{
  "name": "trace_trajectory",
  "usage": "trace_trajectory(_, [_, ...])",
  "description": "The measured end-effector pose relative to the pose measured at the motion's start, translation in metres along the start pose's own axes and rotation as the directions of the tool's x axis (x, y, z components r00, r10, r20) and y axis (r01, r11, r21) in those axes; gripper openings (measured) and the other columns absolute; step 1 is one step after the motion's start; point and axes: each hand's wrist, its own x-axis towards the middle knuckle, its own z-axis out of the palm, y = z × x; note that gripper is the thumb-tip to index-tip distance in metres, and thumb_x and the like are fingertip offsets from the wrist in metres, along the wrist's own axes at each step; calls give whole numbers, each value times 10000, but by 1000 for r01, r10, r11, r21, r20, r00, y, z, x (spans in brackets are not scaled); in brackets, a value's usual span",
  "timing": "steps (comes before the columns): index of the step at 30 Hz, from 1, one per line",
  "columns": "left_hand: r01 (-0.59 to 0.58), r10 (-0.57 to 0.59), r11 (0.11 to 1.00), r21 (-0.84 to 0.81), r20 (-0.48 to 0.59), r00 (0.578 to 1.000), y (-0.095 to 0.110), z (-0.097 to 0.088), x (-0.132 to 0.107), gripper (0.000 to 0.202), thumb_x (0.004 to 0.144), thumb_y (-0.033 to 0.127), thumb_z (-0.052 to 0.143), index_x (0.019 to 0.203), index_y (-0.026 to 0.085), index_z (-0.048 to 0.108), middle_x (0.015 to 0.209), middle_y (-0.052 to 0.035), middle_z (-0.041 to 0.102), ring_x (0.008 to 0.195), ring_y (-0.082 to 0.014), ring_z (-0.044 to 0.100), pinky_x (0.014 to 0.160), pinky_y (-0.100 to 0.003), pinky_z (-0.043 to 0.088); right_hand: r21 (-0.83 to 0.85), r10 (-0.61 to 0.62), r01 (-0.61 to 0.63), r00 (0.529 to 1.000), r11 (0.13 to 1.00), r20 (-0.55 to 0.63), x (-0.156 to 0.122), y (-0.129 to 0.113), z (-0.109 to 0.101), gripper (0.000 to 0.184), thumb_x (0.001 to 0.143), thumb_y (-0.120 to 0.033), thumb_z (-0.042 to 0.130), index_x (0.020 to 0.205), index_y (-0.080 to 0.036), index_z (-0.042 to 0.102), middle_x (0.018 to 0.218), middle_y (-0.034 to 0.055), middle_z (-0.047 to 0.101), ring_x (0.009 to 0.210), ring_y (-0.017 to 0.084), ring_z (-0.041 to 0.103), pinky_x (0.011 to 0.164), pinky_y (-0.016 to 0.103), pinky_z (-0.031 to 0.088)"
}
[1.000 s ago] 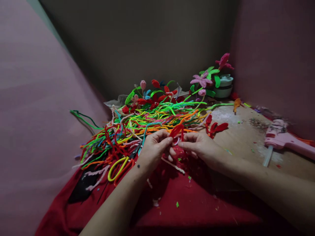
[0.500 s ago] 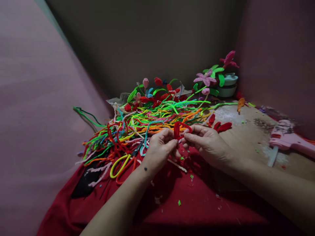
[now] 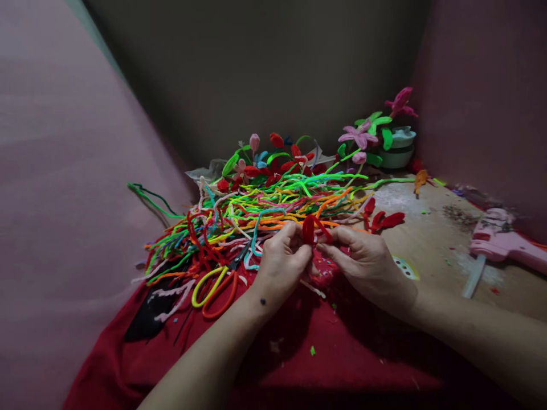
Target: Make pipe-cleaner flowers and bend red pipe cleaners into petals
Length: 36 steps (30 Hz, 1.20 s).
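Both hands meet at the centre over a red cloth (image 3: 299,353). My left hand (image 3: 282,265) pinches the lower end of a red pipe cleaner (image 3: 308,229) bent into a small petal loop. My right hand (image 3: 367,262) grips the same red piece from the right, fingers closed on its other strand. A big tangle of coloured pipe cleaners (image 3: 256,213) lies just beyond the fingers. Several finished red petals (image 3: 382,219) rest on the wooden table to the right of my hands.
Scissors with yellow and orange handles (image 3: 213,285) lie left of my left hand. Pipe-cleaner flowers (image 3: 363,136) stand by a pale pot (image 3: 399,149) at the back right. A pink glue gun (image 3: 504,245) lies at the right on the table (image 3: 427,239). Walls close in behind and on both sides.
Both hands have drawn closer together and slightly right, and the red loop has been twisted tighter and more upright between the fingertips.
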Motion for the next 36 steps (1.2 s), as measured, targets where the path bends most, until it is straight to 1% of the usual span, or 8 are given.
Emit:
trace_trajectory(4, [35, -31, 997, -61, 73, 997, 0, 2, -1, 165, 739, 154, 509, 903, 156, 528, 641, 25, 581, 433, -104, 569, 392, -211, 465, 208, 191, -212, 975, 955, 114, 6, 3, -1, 86, 769, -194, 562, 726, -149, 622, 673, 2, 601, 631, 118, 531, 628, 247, 412])
trace_trajectory(8, [120, -94, 979, -166, 156, 983, 6, -1, 3, 202, 762, 194, 513, 940, 105, 542, 535, 14, 580, 432, -120, 581, 443, -227, 481, 438, 356, -439, 897, 784, 261, 15, 8, -4, 115, 708, -252, 642, 691, -146, 601, 607, -30, 554, 535, 83, 481, 538, 223, 389])
trace_trajectory(14, [178, -142, 962, -209, 175, 974, 10, 0, 4, 70, 729, 158, 538, 782, 120, 515, 547, 1, 606, 447, -121, 597, 471, -225, 491, 563, 344, -416, 909, 714, 235, 17, 4, -5, 272, 677, -296, 692, 920, -192, 632, 766, -7, 636, 615, 98, 552, 589, 231, 433])
trace_trajectory(19, [304, -265, 943, -136, 248, 932, 4, 1, 4, 55, 737, 144, 494, 772, 151, 452, 509, 13, 597, 406, -128, 583, 438, -245, 493, 576, 349, -483, 875, 660, 335, 14, 6, -4, 164, 704, -315, 673, 728, -159, 629, 628, -20, 601, 517, 80, 523, 509, 209, 404])
trace_trajectory(22, [373, -335, 925, -71, 310, 890, -2, 0, 5, 43, 756, 143, 455, 752, 161, 416, 484, 0, 603, 379, -128, 574, 393, -213, 458, 645, 399, -527, 847, 553, 350, 15, 10, -1, 155, 712, -298, 656, 693, -159, 590, 603, -19, 605, 495, 86, 531, 501, 217, 414])
trace_trajectory(27, [337, -347, 937, 92, 356, 867, -4, -5, 6, 51, 750, 114, 419, 736, 164, 422, 463, -1, 588, 364, -119, 558, 340, -166, 398, 699, 468, -591, 789, 403, 397, 17, 14, 1, 169, 688, -281, 662, 671, -157, 548, 599, -3, 598, 502, 114, 558, 511, 253, 447])
trace_trajectory(32, [245, -352, 919, 310, 361, 864, 3, -10, 4, 73, 729, 108, 415, 727, 176, 441, 483, 21, 571, 311, -80, 453, 327, -161, 321, 687, 495, -617, 765, 384, 412, 15, 13, 0, 176, 672, -269, 682, 685, -156, 547, 616, -1, 592, 520, 106, 557, 529, 249, 463])
trace_trajectory(36, [104, -230, 919, 380, 304, 924, 9, -14, 4, 68, 740, 160, 476, 733, 152, 543, 538, 19, 552, 425, -76, 472, 418, -173, 345, 680, 499, -608, 773, 410, 391, 14, 12, 2, 192, 675, -289, 682, 694, -164, 538, 644, -7, 587, 527, 103, 556, 502, 237, 465])
